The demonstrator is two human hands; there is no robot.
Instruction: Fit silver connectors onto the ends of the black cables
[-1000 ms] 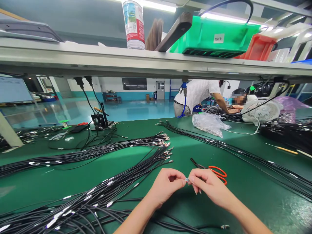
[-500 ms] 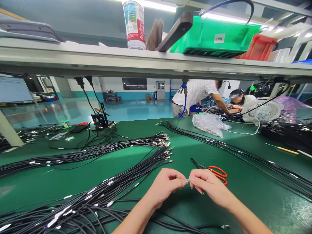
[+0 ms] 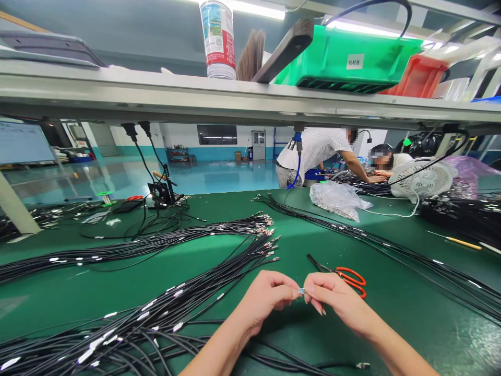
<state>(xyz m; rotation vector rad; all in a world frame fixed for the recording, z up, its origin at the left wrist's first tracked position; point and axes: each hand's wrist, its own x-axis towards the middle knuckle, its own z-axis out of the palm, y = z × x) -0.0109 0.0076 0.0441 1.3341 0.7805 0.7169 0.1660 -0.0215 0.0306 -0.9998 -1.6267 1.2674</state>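
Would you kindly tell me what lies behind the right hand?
Behind the right hand, orange-handled scissors lie on the green table, blades pointing away to the left. Whatever the hand covers, including part of the lower handle, cannot be seen.

Ceiling tube (image 3: 258, 9): bright, white
Green tabletop (image 3: 422, 295): glare lower right, soft shadow lower centre
Shiny piece (image 3: 301, 292): detail indistinct
Frame edges: stretched

I can see a small, shiny silver metal piece (image 3: 301, 291) toward five o'clock from the middle of the view; it is pinched between fingertips (image 3: 294, 294), partly covered; its finer shape is too small to tell.
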